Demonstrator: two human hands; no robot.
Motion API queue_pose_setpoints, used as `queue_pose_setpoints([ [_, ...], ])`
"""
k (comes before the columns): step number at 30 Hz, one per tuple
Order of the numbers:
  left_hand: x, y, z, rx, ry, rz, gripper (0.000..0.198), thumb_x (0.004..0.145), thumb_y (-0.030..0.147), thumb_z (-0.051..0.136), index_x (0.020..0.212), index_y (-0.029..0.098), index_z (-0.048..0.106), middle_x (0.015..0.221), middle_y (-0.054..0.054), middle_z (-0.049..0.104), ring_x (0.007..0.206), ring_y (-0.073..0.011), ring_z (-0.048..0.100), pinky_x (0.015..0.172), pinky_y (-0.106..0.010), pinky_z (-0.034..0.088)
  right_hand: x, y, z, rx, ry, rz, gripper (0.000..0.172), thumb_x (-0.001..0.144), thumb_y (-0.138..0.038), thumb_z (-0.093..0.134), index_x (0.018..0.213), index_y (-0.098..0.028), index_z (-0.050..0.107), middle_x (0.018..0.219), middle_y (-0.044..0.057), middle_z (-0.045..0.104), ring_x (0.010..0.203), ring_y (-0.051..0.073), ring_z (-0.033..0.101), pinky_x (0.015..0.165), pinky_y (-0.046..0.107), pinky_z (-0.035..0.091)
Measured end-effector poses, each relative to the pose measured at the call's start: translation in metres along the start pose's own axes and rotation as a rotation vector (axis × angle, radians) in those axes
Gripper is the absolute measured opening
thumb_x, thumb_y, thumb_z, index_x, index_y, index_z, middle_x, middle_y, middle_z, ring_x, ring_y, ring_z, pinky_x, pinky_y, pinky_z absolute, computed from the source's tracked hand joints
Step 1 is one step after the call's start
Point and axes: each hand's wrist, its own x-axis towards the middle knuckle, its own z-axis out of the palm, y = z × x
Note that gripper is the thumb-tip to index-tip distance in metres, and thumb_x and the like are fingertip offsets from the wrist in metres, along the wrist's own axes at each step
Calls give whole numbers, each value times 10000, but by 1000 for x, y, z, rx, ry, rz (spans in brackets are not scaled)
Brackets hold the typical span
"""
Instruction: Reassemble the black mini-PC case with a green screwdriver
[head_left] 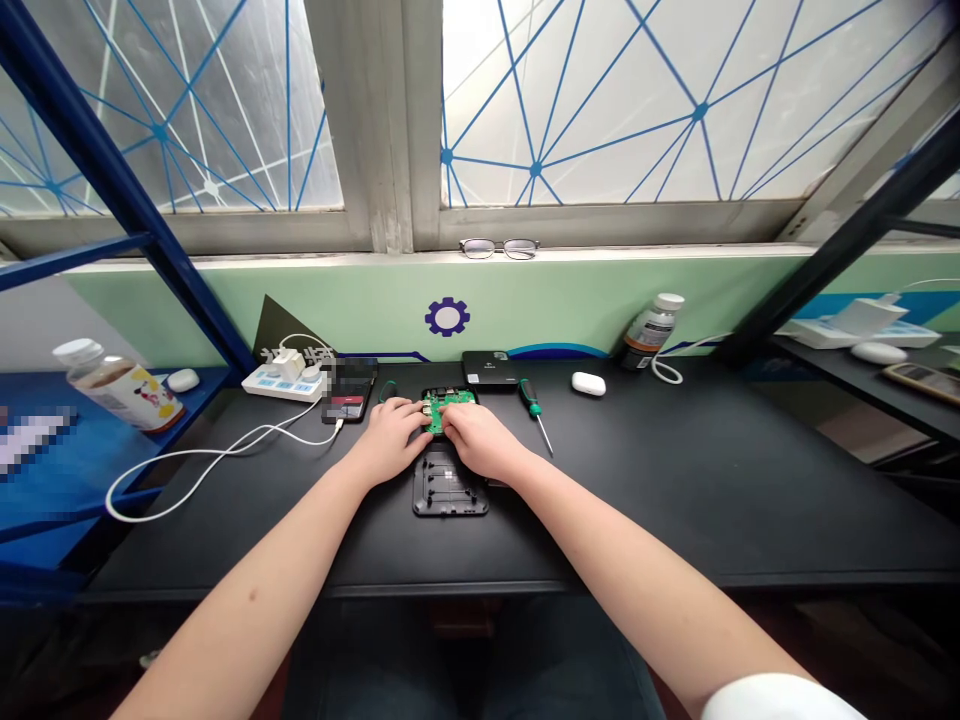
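Observation:
A green circuit board (454, 396) sits in a dark casing on the black desk. My left hand (391, 437) grips its left edge, with the fingers on the side and the thumb at the near corner. Over the board's near right part, my right hand (481, 440) is closed, its fingers curled together and their tips pressed down on the board. Whatever those fingertips hold is too small to make out. Just nearer to me lies a black plastic cover (450, 487), inner side up. A flat dark piece beside it is mostly covered by my right wrist.
Behind the board is a flat black box (487, 370). A green-handled screwdriver (532, 402) lies right of it, then a white earbud case (589, 384) and a bottle (651, 332). Leftward are a phone (351, 388), charging cable (225, 452) and power strip (274, 382). Glasses (499, 249) rest on the sill.

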Motion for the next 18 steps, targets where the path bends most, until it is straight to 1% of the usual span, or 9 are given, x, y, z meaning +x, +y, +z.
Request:
queue_pose_setpoints([
  [3,-2,-2,0,16,8,29,292,1030,301,579,1255,265,761,1481,-100,683,1350,-330,555,1143,-600,417,-2,2,0,8,-19,-33,203,1056,-130,478,943,-197,633,1018,80,717,962,215,635,907,341,484],
  [5,-3,-3,1,24,16,44,293,1029,295,575,1250,280,767,1477,-90,685,1336,-324,559,1139,-595,418,-2,3,0,8,-26,-53,197,1056,-142,496,941,-193,647,1051,92,726,1007,226,651,944,361,494],
  [8,-3,-3,1,22,17,52,286,1027,299,579,1239,288,771,1477,-82,683,1340,-324,552,1140,-598,420,-2,2,1,30,-21,-66,155,1046,-162,539,969,-187,672,1115,111,743,1094,245,668,1014,394,494],
  [10,-3,-2,-1,8,22,49,281,1022,301,587,1233,275,770,1479,-91,677,1351,-333,540,1148,-614,419,-3,1,-1,42,-7,-72,117,1032,-185,575,978,-185,679,1148,124,748,1130,255,668,1024,395,488],
  [12,-6,0,-7,-24,47,49,249,1017,287,587,1173,255,778,1480,-103,669,1362,-333,527,1168,-618,417,-5,2,-10,42,29,-12,111,1023,-195,577,964,-190,672,1062,110,755,1038,243,679,933,363,494],
  [13,-8,1,-11,-53,71,57,220,1015,272,583,1103,246,783,1475,-103,666,1365,-324,524,1183,-605,417,-7,4,-18,43,47,50,126,1022,-204,566,938,-196,660,960,86,747,934,226,674,849,337,485],
  [15,-13,3,-19,-130,69,106,173,1014,307,615,951,256,768,1473,-76,658,1396,-301,496,1218,-564,411,-14,10,-37,86,43,193,172,1031,-288,549,896,-216,627,729,7,666,701,179,598,671,295,407],
  [17,-18,3,-25,-202,-4,127,163,916,421,791,920,263,753,1535,-68,607,1464,-330,429,1238,-569,403,-23,18,-57,160,-99,213,269,976,-431,637,807,-228,583,696,-24,626,640,151,543,600,279,353],
  [18,-20,3,-27,-218,-43,123,259,827,463,883,941,269,754,1584,-71,561,1500,-353,388,1247,-588,393,-27,22,-65,184,-207,238,297,892,-477,733,813,-237,578,721,-32,635,641,148,547,575,275,343],
])
